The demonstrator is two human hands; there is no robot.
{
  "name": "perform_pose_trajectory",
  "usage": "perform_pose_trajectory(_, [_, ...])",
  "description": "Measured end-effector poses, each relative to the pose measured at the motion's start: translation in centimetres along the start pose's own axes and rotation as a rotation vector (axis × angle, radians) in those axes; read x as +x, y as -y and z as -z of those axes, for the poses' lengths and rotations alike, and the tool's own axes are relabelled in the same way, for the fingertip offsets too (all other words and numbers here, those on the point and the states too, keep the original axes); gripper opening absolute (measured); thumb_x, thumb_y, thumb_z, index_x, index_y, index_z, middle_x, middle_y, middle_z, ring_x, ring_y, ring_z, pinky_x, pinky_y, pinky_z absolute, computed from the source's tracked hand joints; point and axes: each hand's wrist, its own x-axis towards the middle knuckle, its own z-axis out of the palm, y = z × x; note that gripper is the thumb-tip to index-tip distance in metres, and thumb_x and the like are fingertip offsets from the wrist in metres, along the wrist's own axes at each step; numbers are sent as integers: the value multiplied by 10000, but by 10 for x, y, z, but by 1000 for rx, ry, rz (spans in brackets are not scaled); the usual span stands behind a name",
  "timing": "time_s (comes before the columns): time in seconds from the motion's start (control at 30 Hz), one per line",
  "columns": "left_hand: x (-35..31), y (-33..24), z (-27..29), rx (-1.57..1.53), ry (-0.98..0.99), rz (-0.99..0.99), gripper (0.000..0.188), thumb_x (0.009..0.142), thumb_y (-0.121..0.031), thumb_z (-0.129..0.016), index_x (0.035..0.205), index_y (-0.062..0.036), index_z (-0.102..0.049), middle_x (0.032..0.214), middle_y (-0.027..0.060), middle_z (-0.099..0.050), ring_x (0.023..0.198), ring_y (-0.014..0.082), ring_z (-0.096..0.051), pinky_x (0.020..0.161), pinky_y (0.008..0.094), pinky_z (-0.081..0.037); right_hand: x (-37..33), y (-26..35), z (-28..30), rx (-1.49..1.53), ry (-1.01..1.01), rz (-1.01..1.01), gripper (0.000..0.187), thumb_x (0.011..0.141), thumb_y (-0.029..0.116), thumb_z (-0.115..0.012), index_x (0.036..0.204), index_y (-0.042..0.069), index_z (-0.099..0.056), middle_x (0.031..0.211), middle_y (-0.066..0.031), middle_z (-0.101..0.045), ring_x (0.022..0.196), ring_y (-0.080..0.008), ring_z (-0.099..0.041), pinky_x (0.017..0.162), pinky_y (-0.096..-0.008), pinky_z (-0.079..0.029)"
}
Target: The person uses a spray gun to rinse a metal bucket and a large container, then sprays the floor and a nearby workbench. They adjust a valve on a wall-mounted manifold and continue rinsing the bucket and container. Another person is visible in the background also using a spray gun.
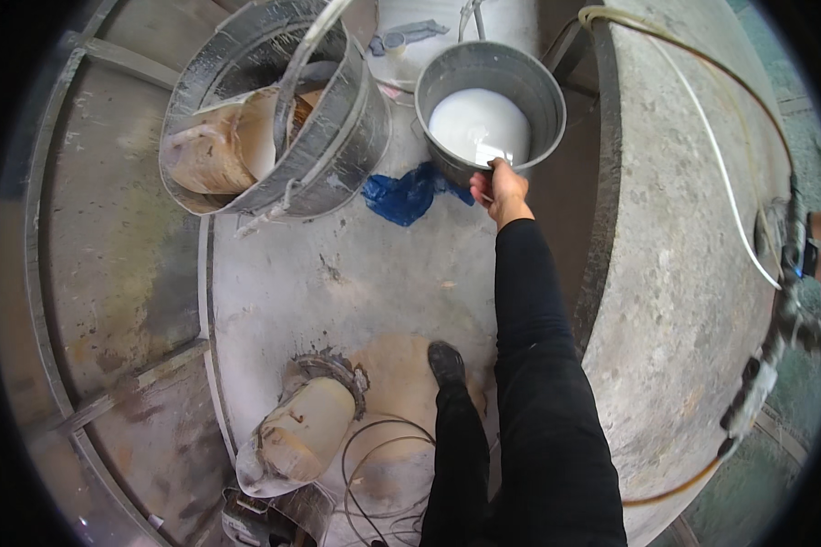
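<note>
My right hand [502, 191] reaches forward on a black sleeve and is closed at the near rim of a dark grey bucket [545, 105]. The thumb lies over the rim and the fingers curl below it. White liquid [465, 118] partly fills the bucket, with a bright reflection near my thumb. A crumpled blue plastic bag [403, 196] lies on the floor just left of the hand, partly beneath the bucket. My left hand is out of view.
A larger splattered bucket [342, 159] at far left holds stained containers [205, 155]. A rounded grey slab [693, 255] with a hose [748, 87] rises on the right. A dirty cylindrical container [308, 424] and looped cable [356, 456] lie near my foot [447, 363].
</note>
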Motion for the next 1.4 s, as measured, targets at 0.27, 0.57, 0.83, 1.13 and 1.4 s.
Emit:
perform_pose_trajectory(0.27, [-22, -19, -10, 25, 10, 11, 605, 954, -330, -707, 1461, -48, -534, 1406, 181, -649, 1306, 387, -595, 1083, 518, -458, 12, -1, 0, -38, -108, 94, 262, 871, 161, -713, 989, -63, -648, 822, -171, -708, 564, -207, -616, 468, -364, -415])
perform_pose_trajectory(0.57, [-10, 52, -17, -170, 63, -8, 606, 945, -343, -707, 1452, -53, -544, 1405, 191, -650, 1315, 401, -590, 1084, 536, -453, -62, -87, 41, -16, -228, -164, 283, 980, 243, -639, 745, 94, -585, 569, 2, -432, 468, -146, -377, 473, -311, -279])
perform_pose_trajectory(0.83, [61, 362, 4, -488, 17, 256, 608, 937, -355, -707, 1444, -58, -552, 1404, 200, -651, 1322, 413, -584, 1085, 553, -448, -165, -237, 101, 191, -251, -254, 236, 1060, 231, -507, 861, 108, -544, 589, 38, -334, 521, -125, -331, 523, -311, -280])
perform_pose_trajectory(1.13, [46, 806, -76, -831, -62, 528, 466, 910, -254, -743, 1316, -60, -623, 1131, 104, -699, 1059, 273, -635, 916, 481, -504, -314, -427, 166, 130, -248, -196, 356, 1137, 304, -423, 847, 152, -560, 584, 48, -356, 526, -133, -314, 573, -308, -306])
perform_pose_trajectory(1.4, [20, 931, -142, -1163, 98, 531, 292, 966, -214, -604, 1225, -133, -711, 1199, 32, -727, 1071, 232, -675, 851, 483, -572, -435, -596, 231, 84, -163, -253, 393, 1151, 352, -356, 850, 140, -495, 589, 49, -324, 549, -134, -308, 565, -318, -293])
